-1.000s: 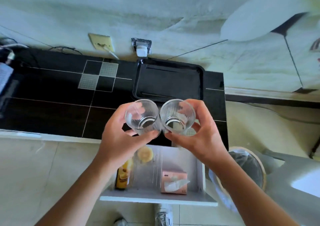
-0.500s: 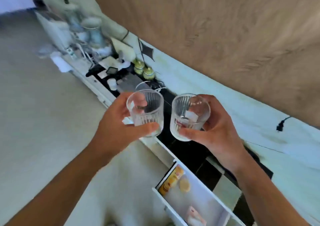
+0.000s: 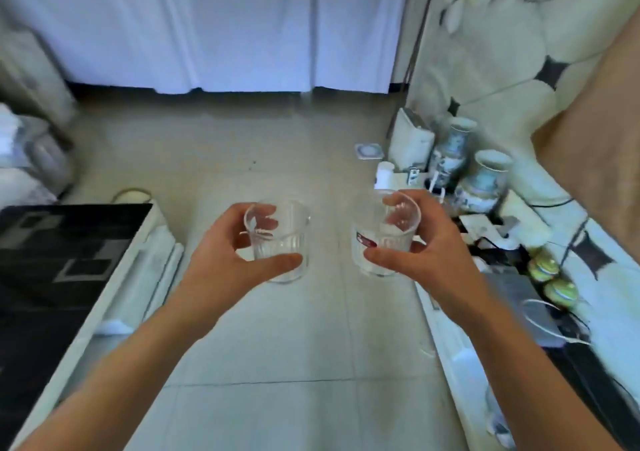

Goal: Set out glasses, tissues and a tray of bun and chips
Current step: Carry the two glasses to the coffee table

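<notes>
Above the tiled floor [image 3: 277, 346], two clear ribbed glasses are held upright side by side, apart: the left hand [image 3: 225, 263] grips the plain glass [image 3: 280, 242], the right hand [image 3: 426, 246] grips the labelled glass [image 3: 381, 242]; black counter [image 3: 52, 260] left of them, vases [image 3: 485, 180] right

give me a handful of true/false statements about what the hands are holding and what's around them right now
1. Each hand holds one clear ribbed drinking glass. True: the left hand grips the left glass, the right hand the right glass.
2. Both glasses are full of water. False: they look empty.
3. The right glass carries a red and white sticker. True.
4. The glasses stand on the black tiled table. False: they are held in the air over the pale tiled floor.
5. The two glasses touch each other. False: a gap of floor shows between them.
6. Blue and white ceramic vases stand to the right. True.
</notes>
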